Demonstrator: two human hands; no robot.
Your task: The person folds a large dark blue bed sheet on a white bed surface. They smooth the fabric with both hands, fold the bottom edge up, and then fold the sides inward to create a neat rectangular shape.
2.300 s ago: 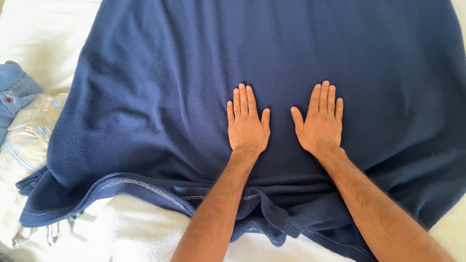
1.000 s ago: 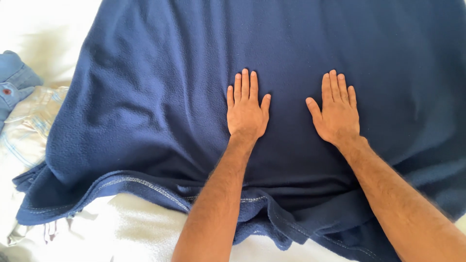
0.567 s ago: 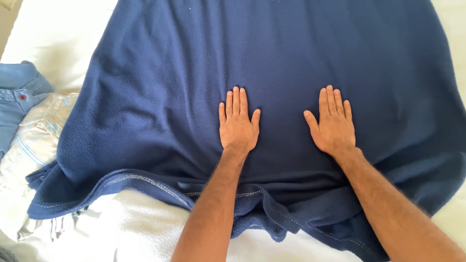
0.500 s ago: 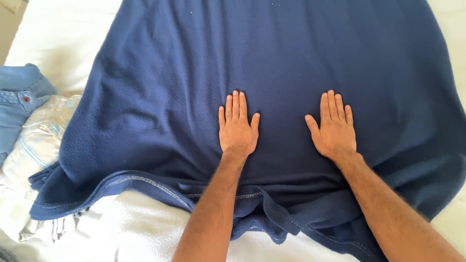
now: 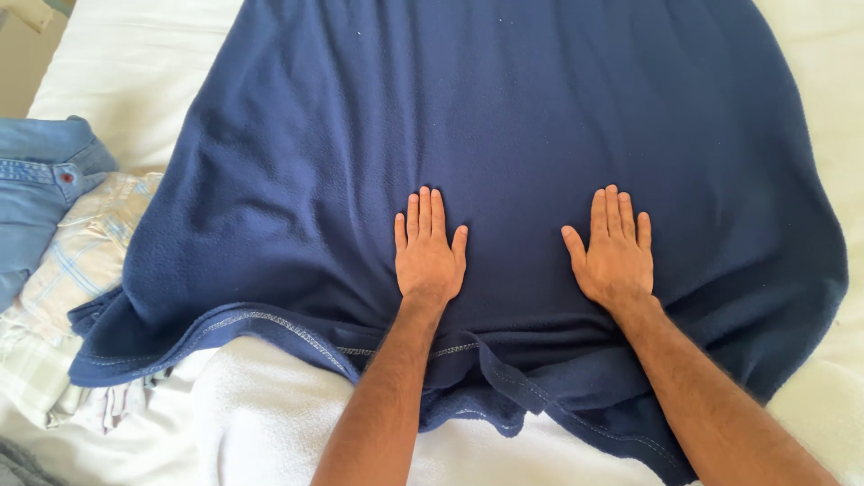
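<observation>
A large navy blue fleece blanket (image 5: pixel 504 117) lies spread over a white bed. My left hand (image 5: pixel 427 252) rests flat on it, palm down, fingers together and pointing away from me. My right hand (image 5: pixel 612 252) lies flat the same way, about two hand-widths to the right. Neither hand holds anything. The blanket's near hem (image 5: pixel 297 328), with light stitching, is rumpled and folded under just below my wrists.
The white bed sheet (image 5: pixel 135 63) shows at the far left and along the near edge. A pile of clothes sits at the left: blue jeans (image 5: pixel 40 193) and a pale checked garment (image 5: pixel 76 261). A white towel-like cloth (image 5: pixel 261 405) lies under the hem.
My hands have slid apart on the blanket, the right one moving further right. Both stay flat. The view has pulled back a little.
</observation>
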